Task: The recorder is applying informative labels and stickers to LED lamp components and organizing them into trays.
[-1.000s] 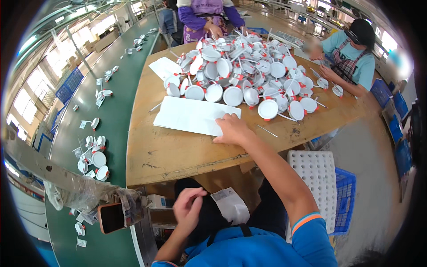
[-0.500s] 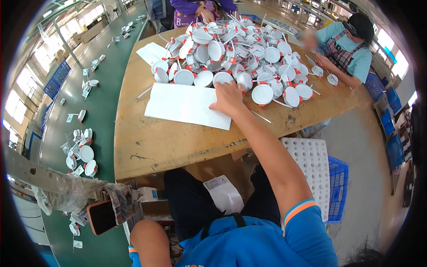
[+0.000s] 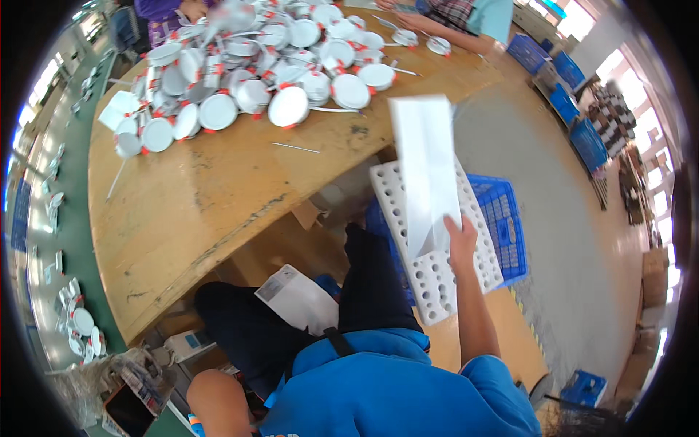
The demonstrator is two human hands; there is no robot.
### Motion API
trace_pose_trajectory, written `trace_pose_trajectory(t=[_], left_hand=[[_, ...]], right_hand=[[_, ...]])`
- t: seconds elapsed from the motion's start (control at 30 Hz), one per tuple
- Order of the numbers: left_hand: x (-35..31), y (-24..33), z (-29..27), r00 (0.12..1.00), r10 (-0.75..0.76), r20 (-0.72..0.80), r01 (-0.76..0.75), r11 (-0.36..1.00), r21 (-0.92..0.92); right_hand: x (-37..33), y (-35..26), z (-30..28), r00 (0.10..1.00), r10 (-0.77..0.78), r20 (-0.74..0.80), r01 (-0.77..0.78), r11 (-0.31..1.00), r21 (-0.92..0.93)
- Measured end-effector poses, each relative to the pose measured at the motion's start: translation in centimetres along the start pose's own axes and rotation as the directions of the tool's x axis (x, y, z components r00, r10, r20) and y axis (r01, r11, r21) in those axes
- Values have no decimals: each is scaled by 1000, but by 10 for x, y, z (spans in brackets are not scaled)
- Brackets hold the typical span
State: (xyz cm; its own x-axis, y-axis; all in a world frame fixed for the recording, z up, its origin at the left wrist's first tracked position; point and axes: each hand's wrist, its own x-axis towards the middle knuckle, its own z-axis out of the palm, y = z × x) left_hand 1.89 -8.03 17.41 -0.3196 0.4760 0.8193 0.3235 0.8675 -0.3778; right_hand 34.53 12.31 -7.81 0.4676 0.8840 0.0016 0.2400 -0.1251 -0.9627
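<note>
My right hand is closed on the near end of a folded white paper sheet, off the table's right side. The sheet extends away from me above a white tray with rows of round holes. Of my left arm only a bent part shows at the lower edge; the left hand is out of sight. A heap of round white lamps with red clips covers the far part of the wooden table.
Under the holed tray sits a blue plastic crate. A white bag rests between my legs. On the left, a green conveyor belt carries more lamps. Two people work across the table; one person's arm is at the far right.
My right hand has lifted the white sheet off the table and carried it right and toward me, over the holed tray. The view has turned to the right.
</note>
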Motion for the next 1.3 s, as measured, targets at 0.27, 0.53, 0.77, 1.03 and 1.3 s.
trace_pose_trajectory(t=[0.27,0.53,0.77,1.03,1.3], left_hand=[[-27,82,12,953,39,-302,-140,-824,-550],[-105,117,90,585,789,186,590,-257,-765],[-234,129,192,34,748,663,877,295,-378],[-258,160,183,24,633,774,984,122,-130],[-273,157,182,409,555,724,876,-17,-482]], right_hand=[[-52,245,-84,949,114,-294,-256,822,-509],[-58,226,-113,796,605,-26,-486,612,-624],[-64,90,-46,881,124,456,273,655,-705],[-139,1,135,426,-317,847,386,911,146],[-178,6,202,168,-525,834,699,661,274]])
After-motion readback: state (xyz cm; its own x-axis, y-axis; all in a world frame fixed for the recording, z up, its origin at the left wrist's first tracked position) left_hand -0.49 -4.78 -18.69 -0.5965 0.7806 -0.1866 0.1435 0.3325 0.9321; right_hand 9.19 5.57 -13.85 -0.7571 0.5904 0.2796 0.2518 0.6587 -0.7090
